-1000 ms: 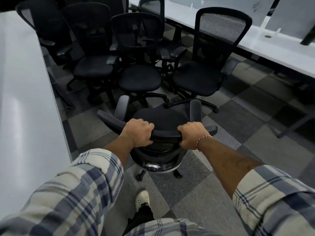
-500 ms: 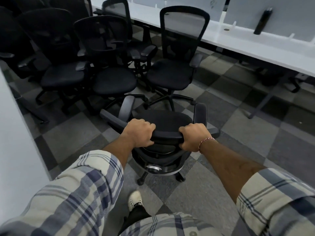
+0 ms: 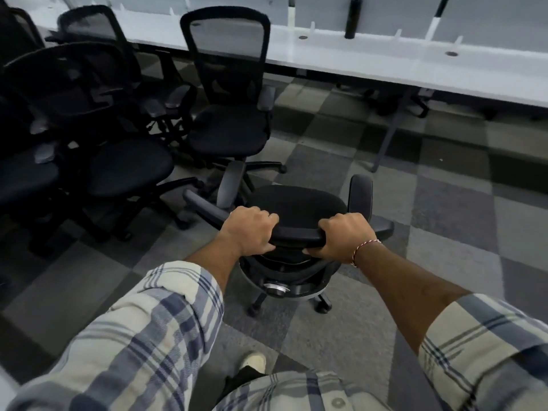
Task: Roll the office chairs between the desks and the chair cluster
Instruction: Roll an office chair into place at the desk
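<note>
A black office chair (image 3: 299, 203) stands right in front of me, seen from behind and above, its seat and both armrests showing. My left hand (image 3: 250, 231) grips the left part of its backrest's top edge. My right hand (image 3: 344, 240), with a red thread at the wrist, grips the right part of that edge. A cluster of several black mesh-backed chairs (image 3: 98, 123) crowds the left and far left. The nearest of them, a tall-backed chair (image 3: 228, 126), stands just beyond my chair's left armrest.
A long white desk (image 3: 385, 63) with grey partition panels runs across the back and right, a slanted metal leg (image 3: 391, 134) under it. A dark bottle (image 3: 353, 17) stands on the desk. Checked grey carpet (image 3: 444, 218) stretches to the right. My white shoe (image 3: 252, 361) shows below.
The view has swung to the right: the chair cluster has slid to the left and the long white desk has come across the back. Both hands keep their grip on the backrest.
</note>
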The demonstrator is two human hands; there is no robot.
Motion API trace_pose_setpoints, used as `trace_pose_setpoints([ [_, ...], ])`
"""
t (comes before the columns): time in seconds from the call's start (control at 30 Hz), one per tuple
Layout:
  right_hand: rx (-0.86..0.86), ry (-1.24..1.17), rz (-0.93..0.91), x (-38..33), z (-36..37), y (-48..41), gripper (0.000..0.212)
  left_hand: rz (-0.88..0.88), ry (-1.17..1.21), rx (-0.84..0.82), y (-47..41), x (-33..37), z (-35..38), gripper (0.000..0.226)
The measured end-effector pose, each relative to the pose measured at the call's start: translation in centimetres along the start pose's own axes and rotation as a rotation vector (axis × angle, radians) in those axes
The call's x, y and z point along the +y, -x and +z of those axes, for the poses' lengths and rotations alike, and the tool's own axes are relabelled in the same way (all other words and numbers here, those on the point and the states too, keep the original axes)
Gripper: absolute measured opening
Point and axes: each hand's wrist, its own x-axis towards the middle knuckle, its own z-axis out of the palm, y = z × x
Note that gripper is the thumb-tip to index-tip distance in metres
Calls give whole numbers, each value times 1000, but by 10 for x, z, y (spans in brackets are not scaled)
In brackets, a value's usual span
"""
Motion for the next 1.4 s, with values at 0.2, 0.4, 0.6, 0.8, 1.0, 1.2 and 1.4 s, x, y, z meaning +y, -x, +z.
trace_pose_setpoints([
  [0.2, 41, -14, 140, 19, 6, 22, 51, 155, 15, 20, -38, 10, -4, 47],
  [0.4, 34, -39, 305, 35, 10, 38, 51, 312, 22, 67, -78, 22, -5, 47],
  [0.6, 37, -76, 470, 57, 16, 49, 48, 452, 63, 118, -123, 41, -10, 44],
  [0.8, 78, -50, 591, 80, 23, 65, 48, 563, 82, 158, -160, 68, -14, 44],
  [1.0, 158, -25, 644, 106, 34, 82, 51, 675, 81, 187, -194, 94, -20, 43],
  [1.2, 178, -5, 721, 145, 37, 101, 52, 783, 79, 260, -236, 130, -31, 44],
  [1.4, 150, 27, 768, 187, 45, 126, 53, 967, 129, 260, -281, 165, -40, 49],
])
